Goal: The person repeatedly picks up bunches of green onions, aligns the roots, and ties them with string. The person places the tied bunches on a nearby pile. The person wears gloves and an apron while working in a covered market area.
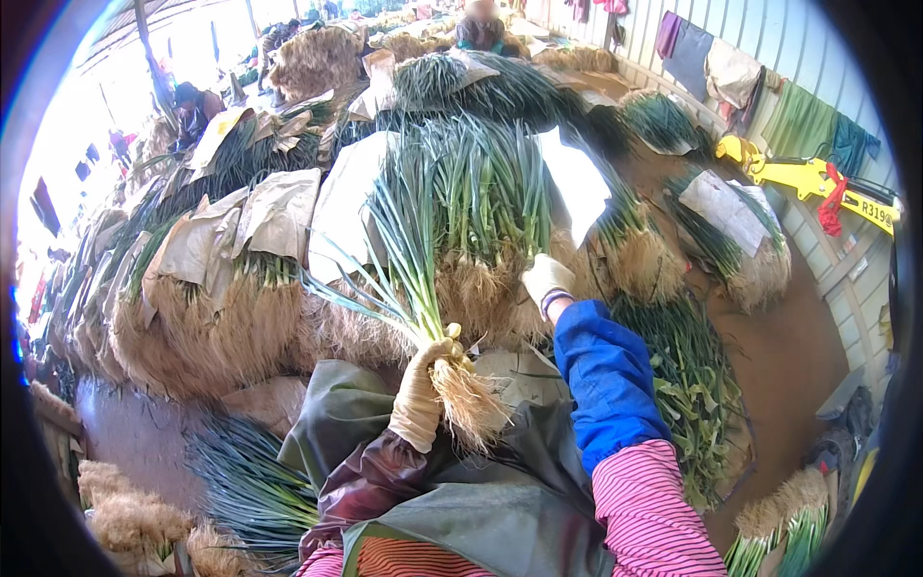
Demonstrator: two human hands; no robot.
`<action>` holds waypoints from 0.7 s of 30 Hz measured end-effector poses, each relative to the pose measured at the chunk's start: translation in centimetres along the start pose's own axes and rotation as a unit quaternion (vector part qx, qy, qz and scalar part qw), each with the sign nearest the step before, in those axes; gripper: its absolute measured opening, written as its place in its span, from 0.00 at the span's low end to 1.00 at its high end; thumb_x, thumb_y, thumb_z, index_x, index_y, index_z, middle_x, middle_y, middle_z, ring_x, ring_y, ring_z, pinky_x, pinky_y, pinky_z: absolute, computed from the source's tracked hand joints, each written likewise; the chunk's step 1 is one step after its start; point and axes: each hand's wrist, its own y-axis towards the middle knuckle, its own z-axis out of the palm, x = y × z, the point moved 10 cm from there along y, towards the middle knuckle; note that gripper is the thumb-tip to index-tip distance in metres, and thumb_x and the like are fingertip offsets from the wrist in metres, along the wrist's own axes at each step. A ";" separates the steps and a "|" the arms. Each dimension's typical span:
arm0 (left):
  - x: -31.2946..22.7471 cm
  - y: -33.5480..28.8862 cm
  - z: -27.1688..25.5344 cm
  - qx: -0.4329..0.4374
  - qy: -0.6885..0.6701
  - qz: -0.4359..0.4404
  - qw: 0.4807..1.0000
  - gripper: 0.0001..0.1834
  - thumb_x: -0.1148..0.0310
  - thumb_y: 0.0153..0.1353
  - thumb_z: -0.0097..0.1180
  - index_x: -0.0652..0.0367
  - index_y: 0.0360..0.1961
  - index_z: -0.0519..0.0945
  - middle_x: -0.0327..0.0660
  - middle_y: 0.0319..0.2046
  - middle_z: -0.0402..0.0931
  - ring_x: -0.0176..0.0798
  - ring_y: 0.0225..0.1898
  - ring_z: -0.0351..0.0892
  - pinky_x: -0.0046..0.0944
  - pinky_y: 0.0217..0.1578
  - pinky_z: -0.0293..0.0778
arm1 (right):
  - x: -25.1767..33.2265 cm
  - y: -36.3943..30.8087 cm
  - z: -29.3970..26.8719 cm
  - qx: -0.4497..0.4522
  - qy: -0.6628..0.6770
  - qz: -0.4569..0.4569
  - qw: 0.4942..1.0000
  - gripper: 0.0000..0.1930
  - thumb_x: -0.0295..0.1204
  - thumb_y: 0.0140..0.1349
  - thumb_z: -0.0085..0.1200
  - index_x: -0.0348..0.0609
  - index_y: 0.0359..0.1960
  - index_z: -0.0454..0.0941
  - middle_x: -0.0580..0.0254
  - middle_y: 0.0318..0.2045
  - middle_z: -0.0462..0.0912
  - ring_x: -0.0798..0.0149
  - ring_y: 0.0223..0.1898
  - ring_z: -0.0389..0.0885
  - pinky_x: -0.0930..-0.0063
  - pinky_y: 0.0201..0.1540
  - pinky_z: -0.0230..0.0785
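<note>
My left hand (420, 396), in a pale work glove, is closed around a bunch of green onions (415, 279). Their long green leaves fan up and to the left, and the tan roots (470, 399) hang beside the glove over my lap. Ahead of me lies a thick heap of green onions (481, 192), leaves pointing away and roots facing me. At the right end of its root side, my gloved right hand (548, 279) has its fingers curled in at the stem of a green onion; the fingertips are partly hidden.
Pale sheets (356, 207) separate stacked bundles on the left. Loose green leaves (687, 385) lie at my right, more onions (255, 481) at lower left. A yellow metal arm (808, 178) juts in by the right wall. Another person (481, 29) is at the far end.
</note>
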 end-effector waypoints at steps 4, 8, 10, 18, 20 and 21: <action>0.1 0.0 0.5 0.005 0.012 -0.002 1.000 0.21 0.68 0.56 0.62 0.62 0.50 0.73 0.41 0.28 0.77 0.40 0.30 0.78 0.41 0.37 0.77 | -1.4 3.8 -1.1 0.026 0.142 -0.069 0.987 0.16 0.38 0.56 0.56 0.42 0.42 0.83 0.49 0.37 0.84 0.52 0.39 0.84 0.61 0.40 0.75; -0.4 0.1 0.3 0.006 -0.031 0.023 0.999 0.22 0.66 0.57 0.62 0.63 0.51 0.73 0.47 0.39 0.79 0.43 0.41 0.80 0.45 0.47 0.76 | 3.7 -0.6 -6.4 0.160 0.732 -0.059 0.660 0.10 0.28 0.63 0.55 0.36 0.43 0.80 0.57 0.30 0.83 0.69 0.32 0.83 0.84 0.25 0.75; -0.6 0.0 2.3 0.019 -0.006 0.039 0.999 0.22 0.65 0.59 0.60 0.63 0.52 0.74 0.49 0.44 0.79 0.43 0.47 0.78 0.46 0.52 0.74 | 5.1 -2.9 -6.8 0.232 0.683 -0.175 0.670 0.12 0.33 0.63 0.57 0.39 0.44 0.79 0.63 0.31 0.82 0.73 0.29 0.80 0.80 0.29 0.75; 1.8 2.5 -1.5 0.008 -0.021 0.028 0.999 0.15 0.72 0.69 0.49 0.66 0.54 0.74 0.40 0.38 0.80 0.33 0.33 0.80 0.31 0.37 0.77 | 7.6 -12.0 2.1 0.353 0.146 -0.320 0.867 0.20 0.33 0.60 0.56 0.36 0.51 0.76 0.60 0.39 0.83 0.65 0.41 0.78 0.69 0.48 0.70; 2.4 2.9 -1.1 0.048 -0.022 0.026 0.998 0.17 0.72 0.66 0.53 0.67 0.55 0.74 0.44 0.39 0.80 0.37 0.39 0.80 0.34 0.43 0.77 | 7.5 -13.0 1.0 0.418 0.239 -0.273 0.833 0.20 0.33 0.60 0.55 0.36 0.53 0.76 0.58 0.41 0.83 0.65 0.42 0.78 0.69 0.49 0.70; 3.0 3.1 -1.9 0.017 -0.034 0.006 0.999 0.18 0.71 0.63 0.55 0.67 0.54 0.75 0.44 0.40 0.80 0.37 0.40 0.80 0.35 0.44 0.77 | 7.8 -13.4 1.1 0.432 0.276 -0.298 0.805 0.19 0.33 0.62 0.53 0.36 0.52 0.76 0.58 0.41 0.83 0.64 0.43 0.77 0.69 0.48 0.70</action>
